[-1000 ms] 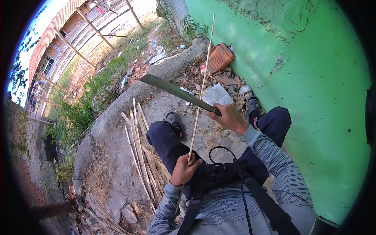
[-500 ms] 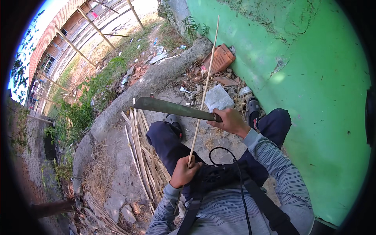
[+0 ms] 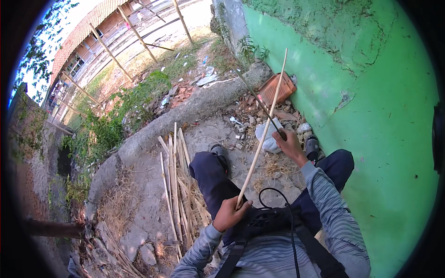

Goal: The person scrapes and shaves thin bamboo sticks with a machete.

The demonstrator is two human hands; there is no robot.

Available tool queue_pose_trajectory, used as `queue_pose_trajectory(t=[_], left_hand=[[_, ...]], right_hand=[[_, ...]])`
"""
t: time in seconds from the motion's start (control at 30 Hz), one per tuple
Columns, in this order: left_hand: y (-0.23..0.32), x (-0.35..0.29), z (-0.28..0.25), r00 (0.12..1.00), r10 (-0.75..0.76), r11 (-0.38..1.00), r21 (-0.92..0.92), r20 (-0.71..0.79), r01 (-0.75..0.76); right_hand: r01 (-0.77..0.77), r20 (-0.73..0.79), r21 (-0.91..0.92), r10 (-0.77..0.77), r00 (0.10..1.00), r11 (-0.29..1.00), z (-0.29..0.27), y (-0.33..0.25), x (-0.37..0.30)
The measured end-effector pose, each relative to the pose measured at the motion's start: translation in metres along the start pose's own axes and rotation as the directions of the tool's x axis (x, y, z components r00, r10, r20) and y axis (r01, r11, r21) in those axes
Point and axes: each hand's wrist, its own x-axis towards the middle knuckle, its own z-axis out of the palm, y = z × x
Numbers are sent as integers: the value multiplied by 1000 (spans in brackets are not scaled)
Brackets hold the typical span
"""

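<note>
My left hand [image 3: 230,214] is closed round the lower end of a long, thin bamboo strip [image 3: 255,162], close to my lap. The strip slants up and away, with its far tip in front of the green wall. In my right hand [image 3: 291,147] is the handle of a machete [image 3: 258,100], held over the ground between my knees. Its dark blade shows nearly edge-on and points up and to the left. The blade crosses the strip in this view; whether the two touch, I cannot tell.
A pile of split bamboo strips [image 3: 173,185] lies left of my legs. Ahead are a pale block [image 3: 269,134], rubble and an orange roof tile [image 3: 278,88]. A low concrete ledge [image 3: 185,111] curves across the left; the green wall [image 3: 389,139] stands at right.
The machete has turned from lying crosswise, broad side showing, to pointing away edge-on. My view has shifted a little, and the strip is now tilted further right.
</note>
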Motion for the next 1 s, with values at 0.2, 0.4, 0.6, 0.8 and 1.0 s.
queue_pose_trajectory(t=[0.2, 0.4, 0.6, 0.8, 1.0], left_hand=[[-20, 6, 9, 968, 151, 969, 225, -199, -105], [-32, 9, 4, 951, 211, 951, 273, -228, -145], [-54, -3, -11, 995, 100, 989, -110, -8, -101], [0, 29, -20, 995, 95, 994, 58, 9, -95], [-38, 71, 35, 973, 144, 980, -110, -180, -165]], right_hand=[[99, -14, 110, -98, 995, 989, 26, -64, -14], [-66, 42, 431, 53, 998, 900, 34, -83, -16], [-30, -28, 420, 45, 999, 907, 26, -67, -10], [25, -3, 405, -26, 1000, 914, 39, -78, -34], [176, -88, 173, -162, 983, 969, 30, -79, -34]])
